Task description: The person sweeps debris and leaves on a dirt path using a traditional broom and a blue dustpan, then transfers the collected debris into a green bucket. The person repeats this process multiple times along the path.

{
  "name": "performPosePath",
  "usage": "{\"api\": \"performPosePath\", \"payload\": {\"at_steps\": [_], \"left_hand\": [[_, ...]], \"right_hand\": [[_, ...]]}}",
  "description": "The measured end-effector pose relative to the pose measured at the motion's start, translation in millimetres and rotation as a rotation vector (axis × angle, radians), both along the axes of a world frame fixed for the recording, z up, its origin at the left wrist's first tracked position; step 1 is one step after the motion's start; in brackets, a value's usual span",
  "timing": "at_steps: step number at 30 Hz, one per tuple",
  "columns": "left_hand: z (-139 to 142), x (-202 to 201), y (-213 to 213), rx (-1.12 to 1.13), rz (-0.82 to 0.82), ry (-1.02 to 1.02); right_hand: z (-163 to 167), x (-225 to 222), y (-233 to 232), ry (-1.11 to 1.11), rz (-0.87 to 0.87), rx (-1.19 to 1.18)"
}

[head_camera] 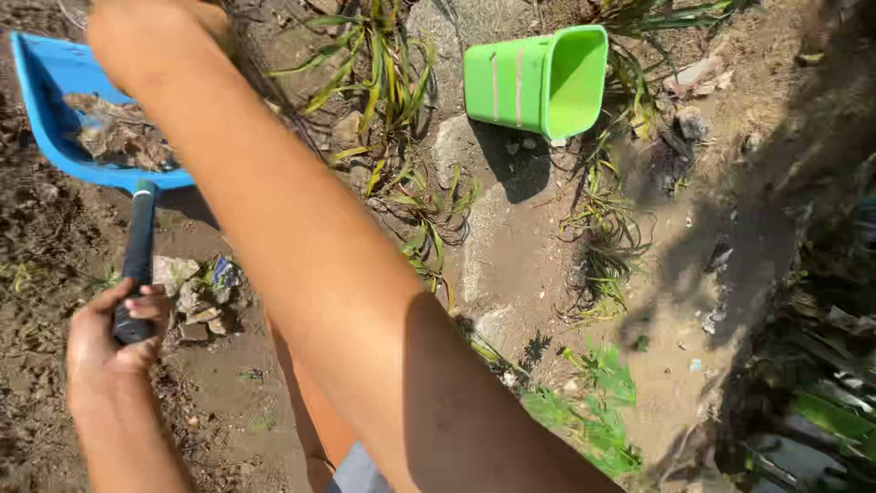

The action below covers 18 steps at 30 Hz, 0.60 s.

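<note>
item: blue plastic dustpan (50, 78), at about ten o'clock in the view, held low over bare brown soil (228, 402). its scoop carries a small heap of dry leaves and dirt (114, 135). a dark handle (139, 251) with a pale ring at the joint runs down from the scoop toward seven o'clock.

left hand (109, 342), at eight o'clock: fingers wrapped closed round the lower end of the dark handle, thumb across the top.

right arm (301, 246): bare, crossing the view diagonally from five o'clock up to eleven o'clock, passing over the dustpan's right edge. right hand lies past the top border, so its grip cannot be told.

just right of the handle: a small pile of litter and stones (196, 297) on the soil, apart from the dustpan.

at one o'clock: green plastic bucket (538, 82), tipped on its side, open mouth facing right, resting on a grey rock (497, 228).

at twelve o'clock and centre: tufts of long yellow-green grass (383, 73).

at five o'clock: low green weeds (598, 402).

at three o'clock: deep shadow over scattered debris (721, 265).
</note>
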<state>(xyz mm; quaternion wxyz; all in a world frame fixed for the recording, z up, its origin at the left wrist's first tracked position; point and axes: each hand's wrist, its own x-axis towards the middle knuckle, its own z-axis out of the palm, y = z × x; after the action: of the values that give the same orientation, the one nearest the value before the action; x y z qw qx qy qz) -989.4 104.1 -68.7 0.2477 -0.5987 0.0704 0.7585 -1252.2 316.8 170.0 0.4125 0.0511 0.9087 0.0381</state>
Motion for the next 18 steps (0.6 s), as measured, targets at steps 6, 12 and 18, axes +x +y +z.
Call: {"api": "performPosePath", "payload": {"at_steps": [6, 12, 18], "left_hand": [[12, -18, 21, 0.026, -0.038, -0.084], [13, -24, 27, -0.07, -0.059, -0.036], [23, -31, 34, -0.055, -0.053, -0.044]], "right_hand": [[-32, 83, 56, -0.337, 0.183, -0.113], [69, 102, 146, -0.452, 0.188, -0.114], [40, 32, 187, -0.221, 0.141, -0.134]]}}
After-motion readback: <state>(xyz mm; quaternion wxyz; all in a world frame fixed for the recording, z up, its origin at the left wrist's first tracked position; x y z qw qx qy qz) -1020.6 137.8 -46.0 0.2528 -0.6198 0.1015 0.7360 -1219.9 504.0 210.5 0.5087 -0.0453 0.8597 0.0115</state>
